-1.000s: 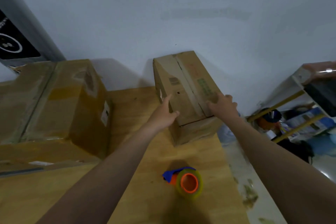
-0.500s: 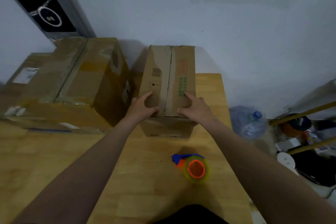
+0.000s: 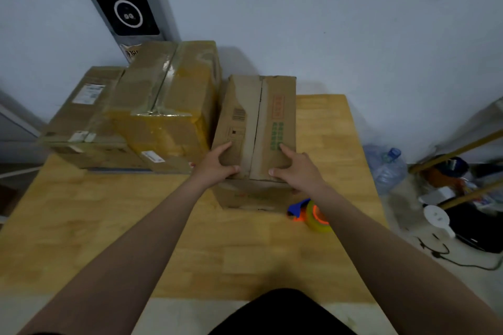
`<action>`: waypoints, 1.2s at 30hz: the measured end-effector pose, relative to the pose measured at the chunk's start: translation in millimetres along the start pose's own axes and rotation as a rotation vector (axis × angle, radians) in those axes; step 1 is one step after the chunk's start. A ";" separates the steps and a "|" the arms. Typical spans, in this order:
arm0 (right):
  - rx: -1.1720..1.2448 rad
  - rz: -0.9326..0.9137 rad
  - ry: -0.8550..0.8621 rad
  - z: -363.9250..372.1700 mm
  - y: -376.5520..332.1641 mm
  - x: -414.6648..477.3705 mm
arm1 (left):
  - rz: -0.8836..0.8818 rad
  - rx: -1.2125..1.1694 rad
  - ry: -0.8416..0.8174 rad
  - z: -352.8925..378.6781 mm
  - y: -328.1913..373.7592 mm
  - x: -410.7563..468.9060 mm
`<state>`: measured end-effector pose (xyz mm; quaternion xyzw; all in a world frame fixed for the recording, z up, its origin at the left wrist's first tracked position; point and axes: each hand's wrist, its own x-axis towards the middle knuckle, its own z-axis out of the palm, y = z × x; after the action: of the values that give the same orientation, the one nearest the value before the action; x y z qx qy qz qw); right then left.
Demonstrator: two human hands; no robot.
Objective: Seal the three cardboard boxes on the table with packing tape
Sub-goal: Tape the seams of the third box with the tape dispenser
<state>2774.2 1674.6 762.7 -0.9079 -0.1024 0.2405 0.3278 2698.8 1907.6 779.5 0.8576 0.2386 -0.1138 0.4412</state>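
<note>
I read the head view from left to right.

1. Flat cardboard box (image 3: 81, 117): lies at the far left of the tabletop (image 3: 109, 226), with a white label on its top.
2. Tall cardboard box (image 3: 168, 106): stands just beside the flat box, on its right. Glossy tape runs along its top seam and down its near face.
3. Left hand (image 3: 217, 163): rests on the near left corner of the narrow cardboard box (image 3: 258, 117). Its fingers (image 3: 226, 147) lie extended on the left top flap with the thumb along the near edge. I read them as released and pressing, not grasping.
4. Narrow cardboard box: stands at mid-tabletop, its left side touching or nearly touching the tall box. Both top flaps are folded down. The seam between them shows as a dark line.
5. Right hand (image 3: 296, 168): rests on the near right part of the same box. Its index finger is extended over the green print on the right flap, and the thumb lies at the near edge. These fingers are also released and pressing.
6. Tape dispenser (image 3: 313, 213): lies on the tabletop near the box's near right corner, partly hidden by the right forearm. It has a blue handle and an orange core.
7. Water bottle (image 3: 389, 166): stands on the floor, right of the tabletop.
</note>
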 end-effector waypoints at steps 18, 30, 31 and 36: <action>0.213 0.027 0.145 44.0 35.1 -121.4 | -0.008 0.317 -0.063 26.0 -24.5 -131.8; 0.077 0.043 0.185 3.8 90.0 -172.0 | -0.224 0.343 -0.272 98.7 34.9 -211.0; 0.017 0.063 0.190 0.2 92.7 -175.9 | -0.232 0.318 -0.321 104.4 39.9 -215.5; -0.103 0.103 0.154 -10.4 97.5 -183.1 | -0.111 0.302 -0.344 120.8 54.4 -213.7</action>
<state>2624.1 1531.6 774.6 -0.9433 -0.0424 0.1811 0.2749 2544.5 1716.7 833.7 0.8674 0.1872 -0.3167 0.3351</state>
